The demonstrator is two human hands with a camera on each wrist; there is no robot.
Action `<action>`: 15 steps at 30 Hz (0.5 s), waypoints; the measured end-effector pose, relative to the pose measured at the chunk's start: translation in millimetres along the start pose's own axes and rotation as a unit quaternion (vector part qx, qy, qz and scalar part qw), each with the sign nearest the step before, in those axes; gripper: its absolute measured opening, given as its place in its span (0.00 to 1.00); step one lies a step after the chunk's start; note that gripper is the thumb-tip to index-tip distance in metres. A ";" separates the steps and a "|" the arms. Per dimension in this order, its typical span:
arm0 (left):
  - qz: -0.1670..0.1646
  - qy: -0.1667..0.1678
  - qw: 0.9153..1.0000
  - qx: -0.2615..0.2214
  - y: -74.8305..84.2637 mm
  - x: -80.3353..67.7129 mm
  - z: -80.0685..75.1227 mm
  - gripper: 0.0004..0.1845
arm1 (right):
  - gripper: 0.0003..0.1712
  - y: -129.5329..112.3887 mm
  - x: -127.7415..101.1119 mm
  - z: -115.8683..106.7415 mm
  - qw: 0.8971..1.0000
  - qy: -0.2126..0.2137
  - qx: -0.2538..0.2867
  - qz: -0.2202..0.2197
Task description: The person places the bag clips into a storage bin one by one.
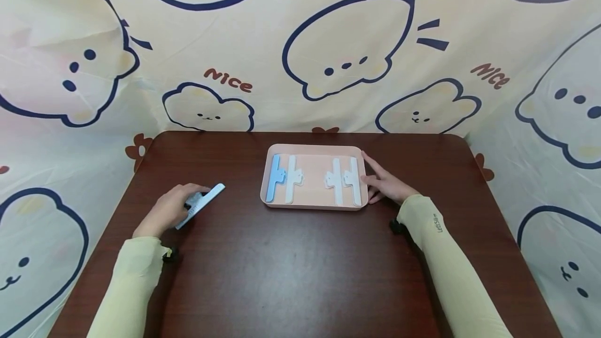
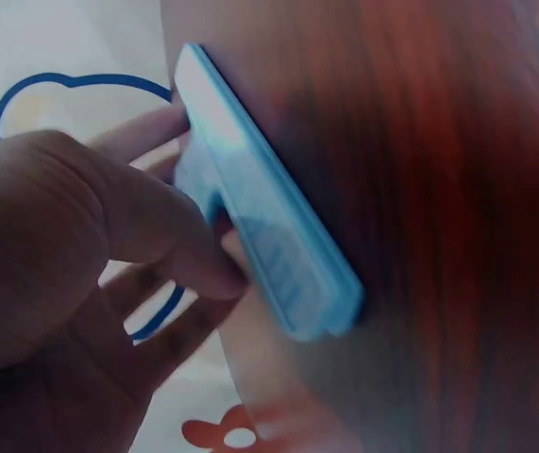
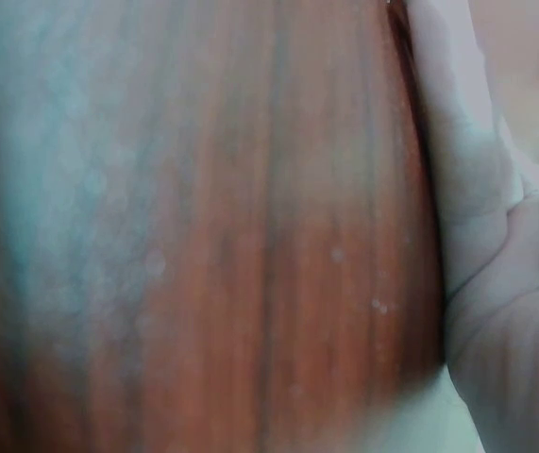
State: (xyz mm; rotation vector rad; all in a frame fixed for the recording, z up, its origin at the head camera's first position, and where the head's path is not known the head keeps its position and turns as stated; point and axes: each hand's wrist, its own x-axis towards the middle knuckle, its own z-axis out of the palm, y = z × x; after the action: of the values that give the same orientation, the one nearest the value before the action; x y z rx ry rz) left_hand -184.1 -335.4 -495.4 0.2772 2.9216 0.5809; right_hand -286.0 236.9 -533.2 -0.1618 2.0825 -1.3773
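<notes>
My left hand (image 1: pixel 171 208) grips a pale blue bag clip (image 1: pixel 206 201) by its handle side, over the left part of the table. In the left wrist view the thumb and fingers pinch the clip (image 2: pixel 269 212), its long bar slanting down to the right. My right hand (image 1: pixel 387 184) rests against the right side of a pink tray (image 1: pixel 312 206), fingers spread along the rim. Inside the tray at the left lie a brighter blue clip (image 1: pixel 273 179) and a whitish clip (image 1: pixel 291 179). Two more whitish clips, one of them the rightmost clip (image 1: pixel 355 181), lie at the right.
The dark brown wooden table (image 1: pixel 281 275) carries the tray near its far edge. A cream cloth (image 1: pixel 347 40) with cartoon outlines hangs behind and along both sides.
</notes>
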 end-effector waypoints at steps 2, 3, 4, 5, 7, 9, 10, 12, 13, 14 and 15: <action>0.004 0.003 1.000 0.002 -2.7 -0.4 1.5 0.35 | 0.44 -0.2 -0.4 0.4 1.000 -0.001 0.001 -0.002; 0.007 0.005 1.000 0.005 -3.7 -0.3 1.9 0.33 | 0.44 -0.3 -0.5 0.5 1.000 -0.001 0.001 -0.003; 0.008 0.009 1.000 0.006 -4.4 -0.3 2.2 0.31 | 0.44 -0.4 -0.7 0.5 1.000 -0.001 0.001 -0.004; 0.008 0.011 1.000 0.008 -4.9 -0.2 2.4 0.29 | 0.44 -0.5 -0.8 0.3 1.000 -0.001 0.000 -0.003; 0.007 0.012 1.000 0.011 -5.6 0.4 2.6 0.25 | 0.44 -0.4 -1.0 0.1 1.000 -0.001 0.000 -0.002; 0.004 0.007 1.000 0.012 -5.5 1.3 2.5 0.23 | 0.44 -0.4 -1.1 -0.2 1.000 -0.001 -0.003 0.000; 0.000 0.005 1.000 0.012 -5.3 1.6 2.5 0.23 | 0.44 -0.3 -1.0 -0.3 1.000 -0.001 -0.003 0.001; -0.001 0.001 1.000 0.009 -5.0 2.4 1.8 0.23 | 0.44 -0.3 -0.7 -0.3 1.000 0.000 -0.003 0.004; -0.002 -0.001 1.000 0.008 -4.9 2.4 1.5 0.23 | 0.44 -0.3 -0.4 -0.2 1.000 0.000 -0.004 0.004; -0.003 -0.002 1.000 0.006 -4.9 2.5 1.3 0.23 | 0.44 -0.5 -0.4 -0.2 1.000 0.000 -0.004 0.005; -0.005 -0.003 1.000 0.004 -4.9 2.4 1.2 0.23 | 0.44 -0.7 -0.4 -0.2 1.000 0.000 -0.004 0.006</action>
State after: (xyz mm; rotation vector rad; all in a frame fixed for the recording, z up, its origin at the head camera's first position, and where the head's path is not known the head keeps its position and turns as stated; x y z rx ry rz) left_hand -187.0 -338.9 -498.7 0.2662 2.9183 0.5650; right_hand -285.9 236.9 -532.4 -0.1515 2.0871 -1.3610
